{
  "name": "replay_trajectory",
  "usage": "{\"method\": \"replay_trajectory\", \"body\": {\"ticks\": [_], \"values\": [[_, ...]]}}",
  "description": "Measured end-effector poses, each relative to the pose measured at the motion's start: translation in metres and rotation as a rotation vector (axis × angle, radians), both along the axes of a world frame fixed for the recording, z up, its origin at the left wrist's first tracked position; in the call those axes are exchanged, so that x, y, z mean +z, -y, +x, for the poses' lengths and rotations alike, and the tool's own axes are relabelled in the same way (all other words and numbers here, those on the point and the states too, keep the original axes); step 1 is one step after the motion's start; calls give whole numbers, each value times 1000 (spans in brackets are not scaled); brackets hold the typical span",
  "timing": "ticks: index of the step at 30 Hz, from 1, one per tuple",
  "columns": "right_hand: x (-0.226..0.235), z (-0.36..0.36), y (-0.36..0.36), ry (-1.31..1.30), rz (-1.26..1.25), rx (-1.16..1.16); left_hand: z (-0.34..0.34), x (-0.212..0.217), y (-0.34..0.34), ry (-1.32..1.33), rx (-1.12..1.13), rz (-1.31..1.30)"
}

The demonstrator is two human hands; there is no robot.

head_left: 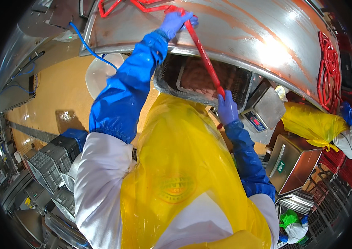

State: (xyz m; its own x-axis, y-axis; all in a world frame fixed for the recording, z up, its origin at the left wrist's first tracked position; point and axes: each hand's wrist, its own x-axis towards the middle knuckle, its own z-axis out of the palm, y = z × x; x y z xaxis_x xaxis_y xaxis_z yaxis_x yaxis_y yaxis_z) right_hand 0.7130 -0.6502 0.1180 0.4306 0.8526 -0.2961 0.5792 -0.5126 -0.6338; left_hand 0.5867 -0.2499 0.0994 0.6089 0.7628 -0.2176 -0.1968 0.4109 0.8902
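My left hand [174, 25], in a purple glove, grips a long red-cased sausage [201, 50] near its upper end, at the edge of the steel table. Lower down and to the right, my right hand [228, 108], also gloved in purple, closes round the other end. The red length stretches straight and slanting between my hands. More narrow red links [145, 7] run from my left hand across the table. Below the sausage is a black crate [167, 79] lined with clear plastic, with pinkish ground meat [196, 79] in it. The sausage partly covers the crate.
The steel table [242, 31] is wet and streaked reddish. A bundle of red links [328, 72] lies at its right end. Beside the crate stands a digital scale [255, 120]. A co-worker in a yellow apron [315, 123] is at right. Grey crates [45, 166] stand at left.
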Motion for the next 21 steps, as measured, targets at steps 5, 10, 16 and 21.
{"method": "replay_trajectory", "body": {"ticks": [5,10,16,21], "values": [[10,8,-29,185,594,120,-4,-7,-8,33,88,-307],[-37,-1,27,-16,216,2,-47,-18,24,-454,-43,-77],[-32,-15,29,31,216,3,-68,-34,99,-257,75,-236],[-1,-6,27,1,262,83,-80,-35,156,-40,-214,-649]]}}
